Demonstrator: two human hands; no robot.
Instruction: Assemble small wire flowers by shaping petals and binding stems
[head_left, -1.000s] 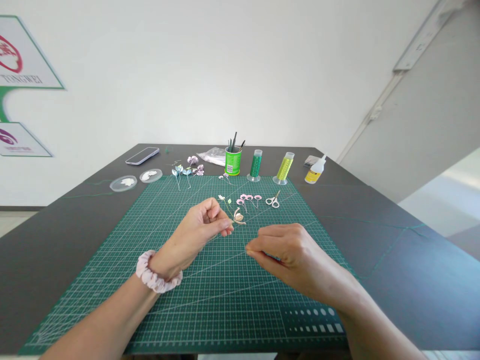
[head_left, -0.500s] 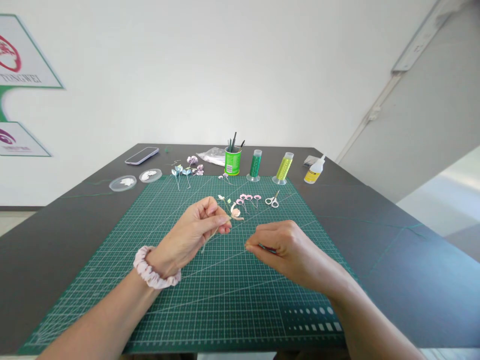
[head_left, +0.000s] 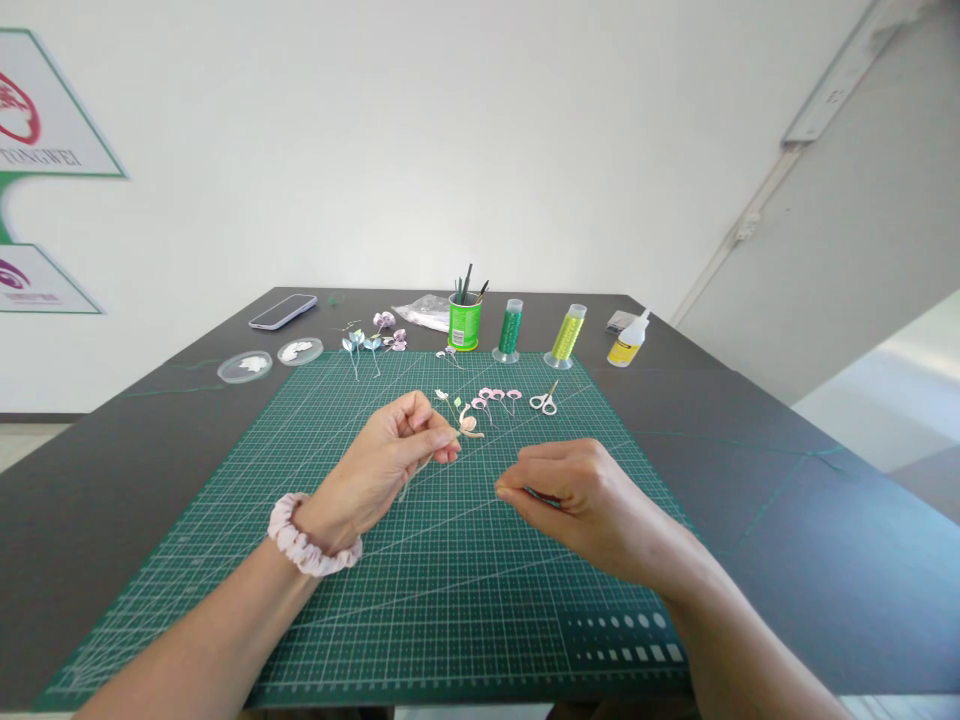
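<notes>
Thumb and forefinger of the left hand point(head_left: 397, 440) pinched the stem of a small cream flower point(head_left: 469, 425), which poked out past the fingertips above the green cutting mat point(head_left: 450, 610). The right hand point(head_left: 581, 495) hovered nearby, thumb and fingertips pressed together; whether a thread ran between them, I could not tell. Beyond lay wired pink petals point(head_left: 496, 396) and, to their right, white-handled scissors point(head_left: 544, 403).

A hand could pass over the near mat point(head_left: 450, 600) between the forearms point(head_left: 217, 620) or across the bench point(head_left: 810, 590) at right, but the left hand point(head_left: 395, 442) and right hand point(head_left: 576, 490) block the middle, with scissors point(head_left: 548, 402), tin point(head_left: 464, 325), green spool point(head_left: 510, 331), yellow spool point(head_left: 568, 337) and bottle point(head_left: 628, 342) beyond.
</notes>
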